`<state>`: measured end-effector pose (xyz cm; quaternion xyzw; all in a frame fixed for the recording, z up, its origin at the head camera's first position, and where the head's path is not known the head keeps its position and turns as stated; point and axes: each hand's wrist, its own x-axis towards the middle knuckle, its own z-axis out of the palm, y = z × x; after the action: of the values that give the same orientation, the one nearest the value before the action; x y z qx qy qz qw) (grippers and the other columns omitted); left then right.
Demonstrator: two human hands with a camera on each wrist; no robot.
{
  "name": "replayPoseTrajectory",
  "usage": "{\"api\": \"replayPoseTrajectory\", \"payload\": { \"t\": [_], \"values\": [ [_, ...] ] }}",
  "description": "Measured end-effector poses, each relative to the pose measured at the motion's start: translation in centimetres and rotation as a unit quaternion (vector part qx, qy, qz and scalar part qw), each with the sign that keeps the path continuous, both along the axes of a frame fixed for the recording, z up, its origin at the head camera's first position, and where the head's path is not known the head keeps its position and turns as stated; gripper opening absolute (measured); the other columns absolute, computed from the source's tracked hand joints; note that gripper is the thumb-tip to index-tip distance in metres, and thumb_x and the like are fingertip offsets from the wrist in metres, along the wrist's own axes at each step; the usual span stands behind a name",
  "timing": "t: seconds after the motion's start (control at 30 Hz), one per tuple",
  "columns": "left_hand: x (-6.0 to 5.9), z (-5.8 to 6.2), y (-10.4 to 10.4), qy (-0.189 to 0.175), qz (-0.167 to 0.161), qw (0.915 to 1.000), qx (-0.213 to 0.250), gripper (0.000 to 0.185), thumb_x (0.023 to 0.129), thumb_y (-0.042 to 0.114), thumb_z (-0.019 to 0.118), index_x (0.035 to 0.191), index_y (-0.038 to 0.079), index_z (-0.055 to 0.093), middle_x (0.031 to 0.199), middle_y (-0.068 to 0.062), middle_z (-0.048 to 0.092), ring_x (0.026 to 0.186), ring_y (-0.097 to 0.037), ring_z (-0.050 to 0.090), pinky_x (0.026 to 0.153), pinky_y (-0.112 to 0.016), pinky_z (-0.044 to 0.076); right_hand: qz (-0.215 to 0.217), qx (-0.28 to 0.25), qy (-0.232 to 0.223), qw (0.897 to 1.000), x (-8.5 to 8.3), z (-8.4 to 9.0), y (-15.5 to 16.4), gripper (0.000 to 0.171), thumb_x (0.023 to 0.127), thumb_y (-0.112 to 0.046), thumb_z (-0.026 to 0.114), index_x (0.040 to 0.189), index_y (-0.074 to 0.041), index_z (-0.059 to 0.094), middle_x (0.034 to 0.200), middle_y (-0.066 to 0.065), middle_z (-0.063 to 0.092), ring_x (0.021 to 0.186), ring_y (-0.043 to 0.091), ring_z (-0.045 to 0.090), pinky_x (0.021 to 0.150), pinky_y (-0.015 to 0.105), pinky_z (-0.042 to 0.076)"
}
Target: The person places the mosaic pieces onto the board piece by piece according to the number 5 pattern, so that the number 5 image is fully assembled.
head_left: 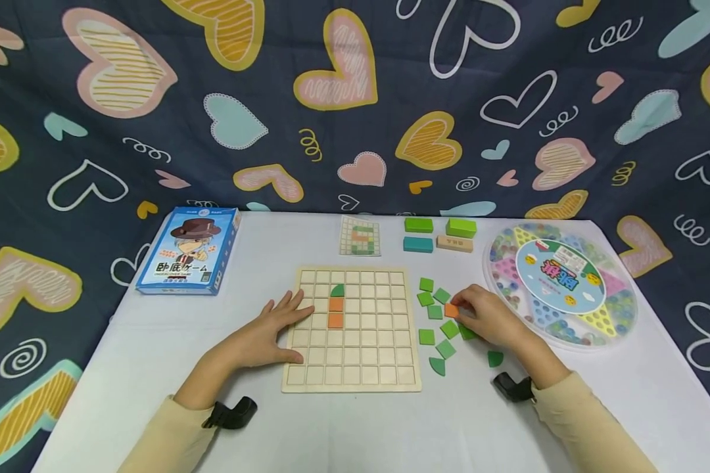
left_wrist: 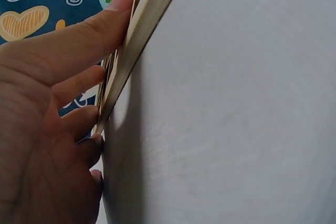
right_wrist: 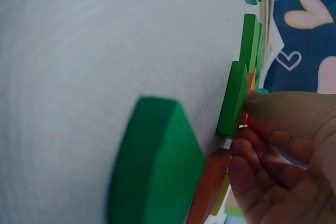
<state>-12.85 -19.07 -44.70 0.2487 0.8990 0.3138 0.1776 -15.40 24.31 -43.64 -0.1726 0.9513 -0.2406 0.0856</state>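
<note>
My left hand (head_left: pixel 264 336) lies spread at the left edge of a square wooden grid board (head_left: pixel 352 355), its thumb and fingertips touching the rim. On the board, a green quarter-circle tile (head_left: pixel 338 290) sits above two orange square tiles, the lower orange tile (head_left: pixel 335 320) directly beneath the other. Right of the board, my right hand (head_left: pixel 488 318) pinches an orange square tile (head_left: pixel 451 311) between thumb and fingers. Several green square tiles (head_left: pixel 426 337) lie loose around it. A green tile (right_wrist: pixel 234 98) by the thumb partly hides the orange one in the right wrist view.
A small pattern card (head_left: pixel 359 236) lies behind the board. Green, teal and wooden blocks (head_left: pixel 418 244) stand at the back. A blue game box (head_left: pixel 189 253) is at left, and a round marble-game case (head_left: pixel 559 282) at right. Green quarter-circle tiles (head_left: pixel 437 366) lie near the front.
</note>
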Motion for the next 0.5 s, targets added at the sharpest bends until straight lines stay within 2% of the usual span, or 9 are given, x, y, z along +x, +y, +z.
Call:
{"api": "replayPoseTrajectory", "payload": {
  "t": [0.2,0.33,0.5],
  "values": [
    [0.0,-0.1,-0.1,0.002,0.003,1.0,0.009,0.091,0.069,0.042,0.08,0.146,0.012,0.039,0.158,-0.015,0.011,0.146,-0.036,0.004,0.115,-0.059,0.001,-0.01,0.009,0.012,1.0,0.4,0.2,-0.2,0.023,0.088,-0.015,0.065,0.107,-0.003,0.064,0.102,0.008,0.062,0.087,0.018,0.056,0.08,0.039,0.051],
    [0.0,-0.3,0.0,0.008,-0.005,0.9999,0.014,0.091,0.07,0.042,0.08,0.146,0.012,0.038,0.158,-0.016,0.012,0.146,-0.037,0.004,0.115,-0.06,0.002,-0.015,-0.032,0.013,0.999,1.1,0.5,-0.7,0.025,0.087,-0.013,0.067,0.11,-0.004,0.063,0.101,0.006,0.065,0.088,0.017,0.059,0.079,0.037,0.053],
    [0.0,-0.5,-0.2,0.007,0.002,0.9998,0.017,0.092,0.069,0.041,0.08,0.146,0.012,0.039,0.158,-0.014,0.013,0.146,-0.036,0.005,0.115,-0.059,0.001,0.045,-0.099,0.029,0.994,1.4,1.1,-3.6,0.024,0.086,-0.009,0.068,0.109,-0.007,0.065,0.102,0.002,0.066,0.091,0.015,0.064,0.08,0.034,0.056]
  ]
}}
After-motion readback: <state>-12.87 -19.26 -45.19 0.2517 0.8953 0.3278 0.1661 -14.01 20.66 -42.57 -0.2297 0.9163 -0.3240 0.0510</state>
